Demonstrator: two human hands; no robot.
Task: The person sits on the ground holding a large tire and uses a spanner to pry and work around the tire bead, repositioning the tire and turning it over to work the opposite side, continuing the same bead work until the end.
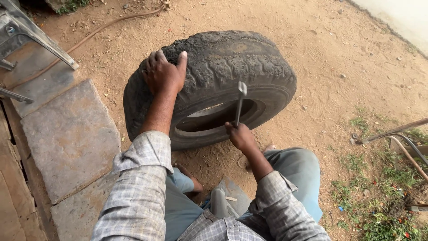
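A worn black tyre [232, 62] stands tilted on sandy ground in front of me. My left hand [164, 71] lies flat on its tread at the upper left, fingers spread, steadying it. My right hand [239, 135] grips the lower end of a thin metal tool [240, 100] that points upward in front of the tyre's inner opening. The tool's squared head is near the tyre's sidewall. My knees in blue trousers and checked sleeves fill the bottom of the view.
Grey stone slabs [71, 134] lie to the left, with a metal frame [26, 33] at the top left. A hose [96, 33] runs across the sand. Metal rods [392, 131] and grass [379, 196] sit at the right.
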